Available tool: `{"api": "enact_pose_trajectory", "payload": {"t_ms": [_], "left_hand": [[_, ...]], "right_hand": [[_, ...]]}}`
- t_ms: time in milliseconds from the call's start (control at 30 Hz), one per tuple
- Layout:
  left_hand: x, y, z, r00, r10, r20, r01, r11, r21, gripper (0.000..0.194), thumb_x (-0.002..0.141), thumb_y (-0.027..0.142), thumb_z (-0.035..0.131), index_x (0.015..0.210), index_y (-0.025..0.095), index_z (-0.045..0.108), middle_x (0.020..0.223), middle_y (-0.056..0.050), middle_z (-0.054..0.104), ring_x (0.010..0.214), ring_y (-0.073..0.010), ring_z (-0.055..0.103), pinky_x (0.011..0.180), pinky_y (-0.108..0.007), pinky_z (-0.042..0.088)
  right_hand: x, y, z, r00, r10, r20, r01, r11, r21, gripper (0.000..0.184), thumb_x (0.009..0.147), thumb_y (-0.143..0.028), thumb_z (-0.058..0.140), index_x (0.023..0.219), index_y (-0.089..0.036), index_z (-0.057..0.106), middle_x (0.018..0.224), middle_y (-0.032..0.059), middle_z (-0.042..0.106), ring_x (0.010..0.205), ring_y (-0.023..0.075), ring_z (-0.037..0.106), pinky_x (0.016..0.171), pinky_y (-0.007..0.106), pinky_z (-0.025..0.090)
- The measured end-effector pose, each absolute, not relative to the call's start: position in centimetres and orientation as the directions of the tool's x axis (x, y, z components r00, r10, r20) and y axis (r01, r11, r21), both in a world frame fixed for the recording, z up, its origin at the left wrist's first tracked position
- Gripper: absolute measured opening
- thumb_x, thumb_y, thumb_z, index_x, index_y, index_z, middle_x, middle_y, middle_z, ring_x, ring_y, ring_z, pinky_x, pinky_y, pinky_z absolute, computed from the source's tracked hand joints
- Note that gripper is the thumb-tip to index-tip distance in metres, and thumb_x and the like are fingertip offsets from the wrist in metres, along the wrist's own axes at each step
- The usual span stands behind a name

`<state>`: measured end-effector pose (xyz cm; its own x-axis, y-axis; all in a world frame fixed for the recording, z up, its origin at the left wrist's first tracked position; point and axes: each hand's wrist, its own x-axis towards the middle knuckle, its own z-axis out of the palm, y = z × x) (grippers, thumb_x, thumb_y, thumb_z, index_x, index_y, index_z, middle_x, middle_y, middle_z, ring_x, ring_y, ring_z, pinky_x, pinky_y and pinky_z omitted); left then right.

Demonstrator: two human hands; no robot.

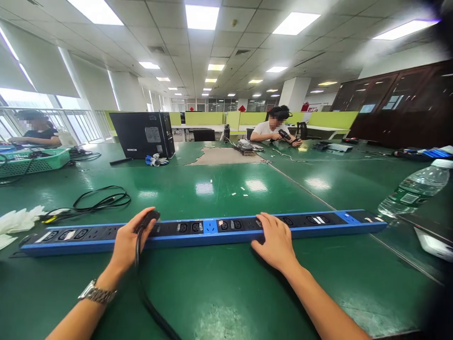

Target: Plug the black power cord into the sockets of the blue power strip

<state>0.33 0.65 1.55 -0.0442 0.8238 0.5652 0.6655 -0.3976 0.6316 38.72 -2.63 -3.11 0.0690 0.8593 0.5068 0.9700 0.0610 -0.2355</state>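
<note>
A long blue power strip point(208, 236) with black sockets lies across the green table in front of me. My left hand point(129, 243) grips a black plug point(150, 218) on a thick black cable point(148, 302), and the plug is against a socket in the strip's left half. A metal watch sits on that wrist. My right hand point(276, 241) lies flat on the strip right of its middle, fingers spread over the sockets.
A coiled black cable point(99, 200) and white gloves point(17, 222) lie at the left, a green basket point(31, 163) behind them. A black computer case point(143, 134) stands further back. A water bottle point(414, 189) lies at the right. Two people sit at the far side.
</note>
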Motion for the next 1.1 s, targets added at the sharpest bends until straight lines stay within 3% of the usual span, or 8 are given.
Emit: {"api": "enact_pose_trajectory", "payload": {"t_ms": [233,433,633,733,833,900,1000,1100], "left_hand": [[0.4,0.9,1.2,0.253,0.822,0.510,0.696,-0.521,0.495,0.044,0.087,0.051,0.053,0.115,0.020,0.066,0.110,-0.009,0.073,0.097,-0.0252,0.069,0.091,-0.039,0.053],[0.9,1.0,2.2,0.326,0.799,0.505,0.716,-0.558,0.421,0.035,0.087,0.044,0.053,0.111,0.024,0.068,0.109,-0.007,0.074,0.100,-0.0249,0.068,0.092,-0.039,0.052],[1.0,0.7,1.9,0.306,0.831,0.464,0.674,-0.533,0.511,0.038,0.087,0.044,0.053,0.114,0.020,0.067,0.107,-0.007,0.074,0.095,-0.0240,0.069,0.087,-0.036,0.053],[1.1,0.7,1.3,0.286,0.840,0.461,0.714,-0.508,0.482,0.037,0.088,0.042,0.053,0.114,0.020,0.066,0.107,-0.008,0.074,0.096,-0.0248,0.069,0.088,-0.038,0.052],[1.0,0.7,0.6,0.305,0.826,0.474,0.766,-0.509,0.393,0.035,0.089,0.041,0.052,0.116,0.023,0.066,0.117,-0.008,0.071,0.111,-0.0267,0.063,0.098,-0.043,0.046],[1.0,0.6,0.3,0.322,0.821,0.472,0.796,-0.504,0.334,0.040,0.088,0.041,0.053,0.125,0.025,0.059,0.123,-0.008,0.068,0.118,-0.0266,0.059,0.105,-0.047,0.040],[1.1,0.2,0.0,0.336,0.832,0.440,0.839,-0.478,0.262,0.076,0.081,0.040,0.063,0.147,0.024,0.030,0.131,-0.012,0.062,0.122,-0.0274,0.056,0.110,-0.053,0.031],[1.2,0.0,-0.3,0.285,0.861,0.422,0.886,-0.404,0.227,0.099,0.076,0.034,0.066,0.153,0.018,0.007,0.134,-0.016,0.059,0.126,-0.0288,0.053,0.110,-0.053,0.030]], "right_hand": [[38.3,-2.5,-3.2,0.088,0.867,0.490,0.980,0.013,-0.199,0.059,0.069,-0.029,0.053,0.126,-0.019,0.050,0.135,0.0100,0.052,0.126,0.0303,0.043,0.108,0.049,0.028],[38.2,-2.4,-3.2,0.112,0.863,0.492,0.976,-0.004,-0.216,0.058,0.067,-0.029,0.052,0.125,-0.020,0.052,0.134,0.0097,0.053,0.125,0.0307,0.044,0.107,0.051,0.028],[35.7,-2.0,-1.9,0.246,0.869,0.430,0.907,-0.050,-0.418,0.047,0.071,-0.034,0.052,0.117,-0.024,0.056,0.130,0.0081,0.058,0.124,0.0330,0.045,0.106,0.062,0.022],[31.8,-1.9,0.2,0.221,0.871,0.438,0.855,0.044,-0.517,0.044,0.074,-0.035,0.052,0.116,-0.026,0.057,0.129,0.0073,0.058,0.124,0.0319,0.045,0.105,0.061,0.025],[27.1,-1.7,2.7,0.039,0.893,0.449,0.829,0.222,-0.514,0.044,0.076,-0.033,0.056,0.119,-0.025,0.057,0.131,0.0075,0.058,0.125,0.0286,0.045,0.107,0.054,0.026],[24.1,-1.3,3.6,-0.140,0.898,0.418,0.809,0.347,-0.474,0.049,0.076,-0.035,0.060,0.123,-0.022,0.056,0.131,0.0084,0.058,0.124,0.0280,0.045,0.108,0.050,0.027],[20.5,-0.2,3.6,-0.341,0.857,0.387,0.765,0.492,-0.416,0.055,0.075,-0.041,0.066,0.125,-0.021,0.056,0.127,0.0089,0.060,0.120,0.0283,0.047,0.104,0.048,0.033],[18.2,1.1,2.6,-0.453,0.785,0.423,0.719,0.602,-0.347,0.033,0.078,-0.036,0.064,0.110,-0.024,0.065,0.109,0.0059,0.068,0.105,0.0242,0.055,0.093,0.041,0.041]]}}
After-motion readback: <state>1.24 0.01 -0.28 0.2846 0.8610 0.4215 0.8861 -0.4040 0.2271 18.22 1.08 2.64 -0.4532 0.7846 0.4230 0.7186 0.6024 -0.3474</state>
